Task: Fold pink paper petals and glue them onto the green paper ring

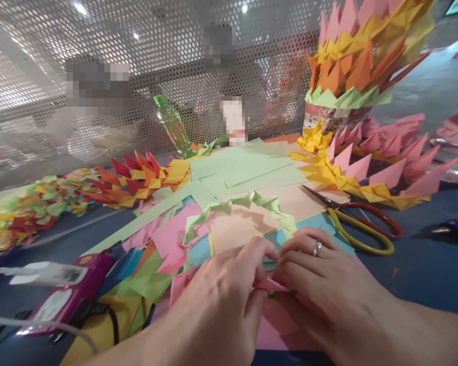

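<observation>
Between the fingertips of both hands is a small folded pink paper piece (270, 285). My left hand (232, 279) pinches its left end, and my right hand (316, 274), with a ring on one finger, pinches the right end. Much of the piece is hidden by the fingers. Pink paper (278, 325) lies beneath the hands. Just beyond them curves a strip of folded light green paper points (236, 203), resting on peach and blue sheets. Scissors (366, 223) with a yellow and a red handle lie past my right hand.
A layered paper crown (351, 66) stands at the back right, with pink and yellow folded strips (366, 178) before it. A green bottle (173, 127) leans near the perforated metal screen (168, 56). Left are a purple power strip (68, 295) with cables and red-orange folded paper (133, 178).
</observation>
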Motion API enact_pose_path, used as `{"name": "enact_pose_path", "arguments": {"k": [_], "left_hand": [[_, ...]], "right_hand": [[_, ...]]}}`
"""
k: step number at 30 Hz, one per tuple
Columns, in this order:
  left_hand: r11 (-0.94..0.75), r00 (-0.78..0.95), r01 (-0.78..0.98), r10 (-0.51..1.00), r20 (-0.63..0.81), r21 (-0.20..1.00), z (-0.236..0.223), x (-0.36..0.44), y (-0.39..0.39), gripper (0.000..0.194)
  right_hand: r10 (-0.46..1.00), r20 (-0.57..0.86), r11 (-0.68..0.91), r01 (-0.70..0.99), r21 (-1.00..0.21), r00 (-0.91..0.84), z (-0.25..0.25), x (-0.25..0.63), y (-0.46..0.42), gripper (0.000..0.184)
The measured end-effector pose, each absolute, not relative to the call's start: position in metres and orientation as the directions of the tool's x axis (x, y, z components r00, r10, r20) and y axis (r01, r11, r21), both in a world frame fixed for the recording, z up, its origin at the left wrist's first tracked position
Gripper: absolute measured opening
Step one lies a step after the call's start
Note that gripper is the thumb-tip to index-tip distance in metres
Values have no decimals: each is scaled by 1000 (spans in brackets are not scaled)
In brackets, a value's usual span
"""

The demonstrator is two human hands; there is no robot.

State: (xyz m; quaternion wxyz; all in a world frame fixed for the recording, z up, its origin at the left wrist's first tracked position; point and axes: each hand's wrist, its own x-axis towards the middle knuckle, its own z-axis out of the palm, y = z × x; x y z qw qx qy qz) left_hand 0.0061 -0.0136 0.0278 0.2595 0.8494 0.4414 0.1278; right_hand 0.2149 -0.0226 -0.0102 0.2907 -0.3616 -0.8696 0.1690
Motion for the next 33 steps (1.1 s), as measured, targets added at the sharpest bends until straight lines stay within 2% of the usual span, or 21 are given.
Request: {"name": "enact_pose_path", "arguments": {"k": [3,8,12,16,23,29,33], "left_hand": [[-473,596,666,802,-31,576,25,5,-14,51],[-525,592,674,805,44,520,23,2,-13,53],[-548,608,661,791,62,513,24,1,-12,51],[-538,620,645,784,40,543,25,1,-10,55],[-579,651,634,757,51,513,31,2,-10,38],[-586,592,666,792,151,462,59,-4,-11,34],[-581,522,724,814,255,372,78,-16,-10,30]], "right_hand": [[734,356,674,554,-489,-579,0,212,-25,6],[744,375,668,585,-460,-554,-3,208,-27,20],[744,343,665,584,-465,-573,-14,208,-24,6],[753,325,651,575,-496,-572,-16,208,-24,6],[754,360,645,519,-560,-549,-11,207,-28,18],[731,449,682,540,-494,-514,-12,203,-22,26],[703,483,708,572,-413,-521,-21,205,-17,17]]}}
